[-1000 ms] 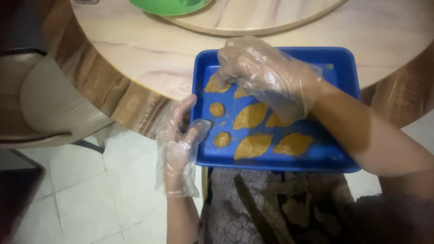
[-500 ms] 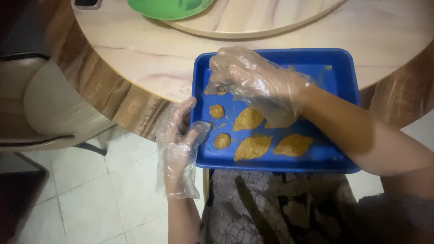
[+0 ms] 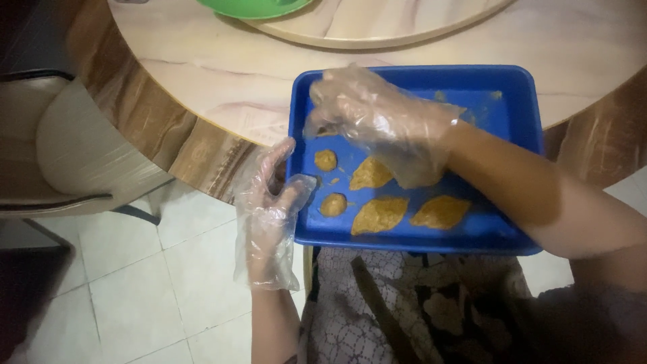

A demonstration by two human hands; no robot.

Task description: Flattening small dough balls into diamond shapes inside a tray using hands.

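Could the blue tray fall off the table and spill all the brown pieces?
It might. The blue plastic tray sticks out past the edge of the round marble-look table, steadied only by the gloved left hand at its side. If that hand slips, the tray could tip. The gloved right hand hovers low over the flat brown dough pieces, and its loose glove could drag or smear them.
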